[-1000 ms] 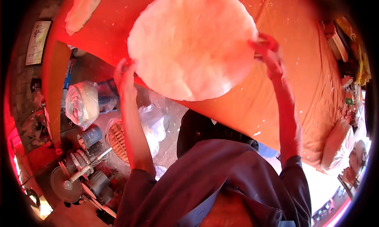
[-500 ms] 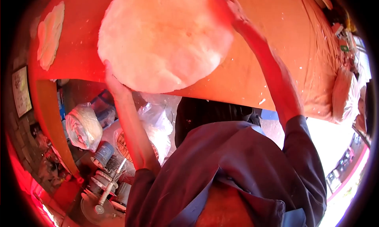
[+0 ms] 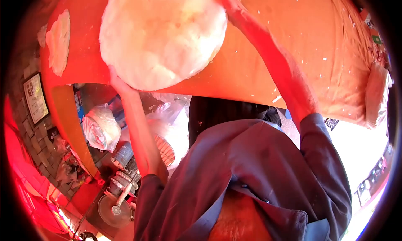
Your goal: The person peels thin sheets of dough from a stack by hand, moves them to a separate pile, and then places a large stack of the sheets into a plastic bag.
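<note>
A large, round, pale sheet (image 3: 161,40), resembling flatbread or dough, spans the near part of the orange-covered table (image 3: 284,14). Its surface is uneven, with faint darker patches, and the top is cut off by the view. My left hand (image 3: 117,79) grips its lower left rim; the thumb side shows and the other fingers are hidden beneath. At the upper right rim is my right hand (image 3: 226,0), closed at the edge, its fingertips mostly out of sight. A smaller irregular pale piece (image 3: 58,43) lies at the table's left end.
Small white flakes dot the tabletop. A plastic-wrapped bundle (image 3: 377,94) sits at its right end. Below the table's left side are a bagged white roll (image 3: 101,128), a bucket (image 3: 122,155), a basket (image 3: 164,150) and a round metal disc (image 3: 114,209). A framed sheet (image 3: 36,97) hangs at left.
The round sheet has shifted left over the table, and both hands have stayed at its rim. My right hand has moved left and up with it. The camera view has turned slightly.
</note>
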`<state>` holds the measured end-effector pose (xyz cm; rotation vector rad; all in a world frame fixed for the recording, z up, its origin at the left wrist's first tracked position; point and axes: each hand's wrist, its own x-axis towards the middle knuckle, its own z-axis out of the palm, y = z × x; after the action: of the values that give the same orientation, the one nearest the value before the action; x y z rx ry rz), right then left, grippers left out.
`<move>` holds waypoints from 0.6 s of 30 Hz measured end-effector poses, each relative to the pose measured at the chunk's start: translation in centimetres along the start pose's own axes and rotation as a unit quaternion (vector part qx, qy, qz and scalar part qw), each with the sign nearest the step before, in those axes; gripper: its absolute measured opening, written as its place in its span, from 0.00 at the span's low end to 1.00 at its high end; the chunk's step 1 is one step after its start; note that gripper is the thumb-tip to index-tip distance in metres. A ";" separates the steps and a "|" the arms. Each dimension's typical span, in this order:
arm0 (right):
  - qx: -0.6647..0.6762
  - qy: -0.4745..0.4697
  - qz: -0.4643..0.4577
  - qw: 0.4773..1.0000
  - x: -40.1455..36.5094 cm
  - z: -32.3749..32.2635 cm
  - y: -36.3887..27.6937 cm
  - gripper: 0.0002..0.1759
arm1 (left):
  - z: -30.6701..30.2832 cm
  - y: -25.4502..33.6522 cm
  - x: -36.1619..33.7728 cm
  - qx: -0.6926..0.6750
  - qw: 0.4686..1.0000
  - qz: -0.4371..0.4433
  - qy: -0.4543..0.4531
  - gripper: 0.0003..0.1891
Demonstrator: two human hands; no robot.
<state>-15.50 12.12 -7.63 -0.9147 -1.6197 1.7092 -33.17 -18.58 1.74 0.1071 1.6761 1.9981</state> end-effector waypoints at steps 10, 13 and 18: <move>0.264 -0.019 0.239 0.934 0.8 0.0 -5.1 0.33 | -0.8 -1.0 0.9 -0.092 0.995 -0.027 0.013 0.30; 0.187 0.015 0.161 0.969 -0.6 -1.3 -6.8 0.35 | -0.7 -0.2 0.5 -0.128 0.990 -0.058 0.017 0.31; 0.005 0.021 0.172 0.985 -1.2 -3.2 -5.2 0.29 | -3.5 -4.9 1.6 -0.171 0.984 -0.049 0.030 0.34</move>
<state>-12.33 13.40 -2.40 -1.2754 -1.4891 1.9061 -34.19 -20.57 -4.06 -0.1561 1.3194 2.1972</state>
